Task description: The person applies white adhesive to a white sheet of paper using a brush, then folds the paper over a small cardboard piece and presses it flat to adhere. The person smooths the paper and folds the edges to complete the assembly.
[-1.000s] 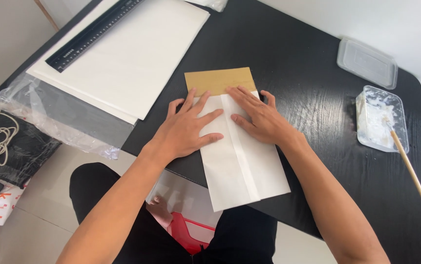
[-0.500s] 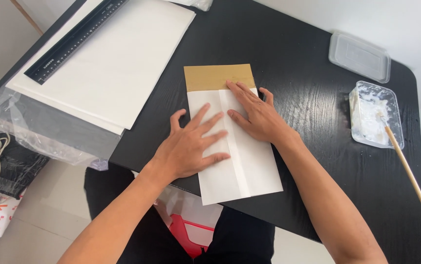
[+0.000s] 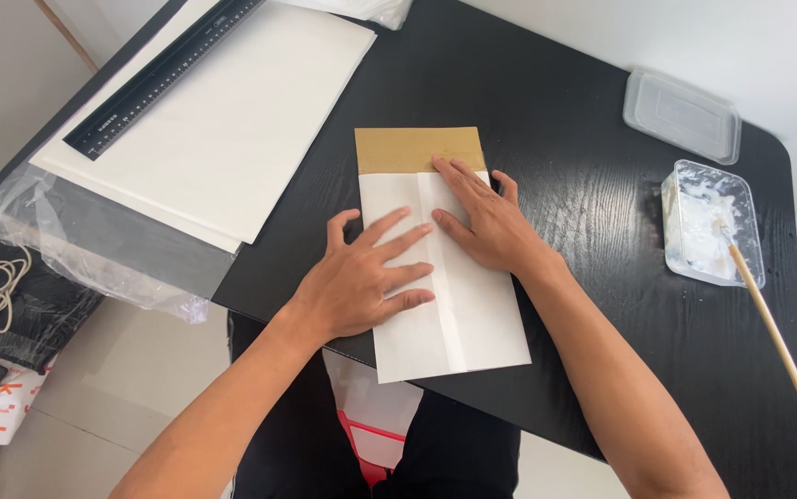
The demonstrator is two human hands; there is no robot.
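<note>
A folded white paper (image 3: 454,319) lies on a brown card (image 3: 417,148) near the front edge of the black table (image 3: 565,120). The card's top strip shows beyond the paper. My left hand (image 3: 366,273) lies flat on the paper's left half, fingers spread and pointing right. My right hand (image 3: 486,222) presses flat on the paper's upper right part, its fingertips at the paper's top edge by the card. Neither hand grips anything.
A stack of large white sheets (image 3: 223,120) with a black ruler (image 3: 163,79) lies at the back left, on clear plastic wrap (image 3: 93,249). At the right stand a clear tub of white paste (image 3: 708,222) with a wooden stick (image 3: 773,333) and a clear lid (image 3: 680,115).
My left hand has slid down the paper toward me. My right hand stays near the paper's top edge. The view has shifted slightly.
</note>
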